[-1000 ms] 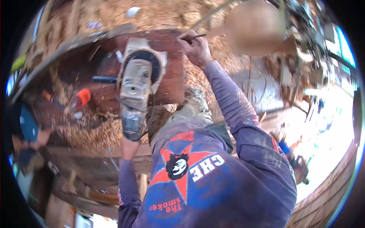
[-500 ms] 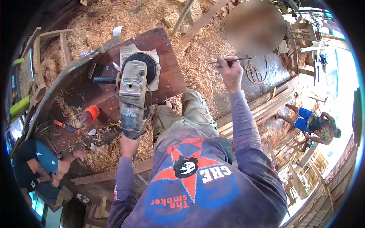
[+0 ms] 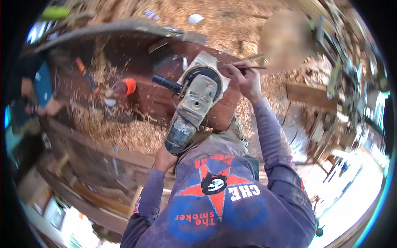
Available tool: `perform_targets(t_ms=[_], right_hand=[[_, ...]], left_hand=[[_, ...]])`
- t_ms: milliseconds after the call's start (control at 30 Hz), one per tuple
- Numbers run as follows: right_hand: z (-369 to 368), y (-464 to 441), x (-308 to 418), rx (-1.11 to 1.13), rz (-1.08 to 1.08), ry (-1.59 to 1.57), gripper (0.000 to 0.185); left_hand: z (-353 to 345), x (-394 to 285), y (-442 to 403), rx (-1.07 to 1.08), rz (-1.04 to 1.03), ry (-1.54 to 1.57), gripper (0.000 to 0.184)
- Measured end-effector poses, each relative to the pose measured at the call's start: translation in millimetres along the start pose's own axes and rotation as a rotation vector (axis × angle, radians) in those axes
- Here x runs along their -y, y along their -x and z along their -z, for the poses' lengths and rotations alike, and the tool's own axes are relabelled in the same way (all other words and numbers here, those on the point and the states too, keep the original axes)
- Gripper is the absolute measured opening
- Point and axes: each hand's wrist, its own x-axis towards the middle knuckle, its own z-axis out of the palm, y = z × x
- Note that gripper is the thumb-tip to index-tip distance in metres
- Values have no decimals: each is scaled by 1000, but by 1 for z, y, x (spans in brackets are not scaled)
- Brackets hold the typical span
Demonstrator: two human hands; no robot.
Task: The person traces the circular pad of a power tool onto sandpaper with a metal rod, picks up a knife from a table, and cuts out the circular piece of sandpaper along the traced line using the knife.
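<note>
A: Where is the grinder (image 3: 197, 103) sitting?
B: It's resting over the near right part of the tabletop (image 3: 153, 99), its body slanting back towards the wearer. Its round disc (image 3: 216, 78) is lying over a pale sheet (image 3: 206, 60), whose corners are poking out around the rim. I'd say its weight is helping to pin the sheet flat.
A: And the left hand (image 3: 165, 159)?
B: It's holding the rear end, probably steadying the body so the disc isn't sliding. Most of its fingers are hiding behind the casing.
A: Nobody's gripping the side handle (image 3: 167, 82)?
B: No, it's sticking out to the left, untouched.
A: What's the right hand (image 3: 250, 84) doing?
B: It's pinching a thin dark stick (image 3: 258, 67) in its fingers, narrowly, like a pen. The hand is hovering just beside the sheet's right edge, and the stick's left end is pointing that way, though I can't tell if it's touching. That light grip is probably leaving the tip free to steer.
A: Further out?
B: An orange pot (image 3: 130, 86) and an orange-handled tool (image 3: 81, 66) are lying to the left, well apart from the disc. Shavings (image 3: 120, 132) are covering the near side, and another person (image 3: 43, 82) is sitting at the far left, blurred.
</note>
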Motion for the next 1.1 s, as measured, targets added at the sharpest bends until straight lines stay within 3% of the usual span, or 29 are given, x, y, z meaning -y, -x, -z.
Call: perform_targets(t_ms=[67, 100, 133, 200, 267, 533, 667, 800, 867, 933, 1067, 1100], right_hand=[[-31, -51, -15, 323, -40, 7, 15], [-47, -73, -24, 437, 61, 88, 17], [-55, -88, -15, 579, 123, 372, 16], [-72, -112, -29, 765, 270, 425, 14], [-82, -122, -36, 845, 237, 401, 12], [-114, -127, -31, 1117, 258, 429, 12], [-110, -124, -32, 1155, 385, 422, 14], [-56, -113, -38, 1004, 308, 549, 12], [-33, -98, -35, 978, 303, 549, 11], [-17, -87, -35, 947, 311, 539, 10], [-63, -105, -33, 985, 447, 540, 9], [-78, -104, -30, 955, 516, 465, 7]], left_hand=[[-21, -6, 6, -91, -56, 150, 69], [-37, -7, 10, -98, -29, 178, 68], [-48, -14, 15, -106, -3, 208, 67], [-69, -41, 30, -129, 170, 217, 62], [-76, -62, 37, -87, 278, 273, 57], [-119, -70, 46, -122, 298, 332, 63], [-113, -72, 48, -124, 309, 348, 67], [-106, -68, 43, -113, 291, 354, 69], [-101, -68, 47, -158, 295, 356, 54], [-87, -76, 49, -126, 335, 314, 54], [-114, -51, 50, -221, 140, 411, 61], [-133, -38, 48, -146, 242, 347, 53]])
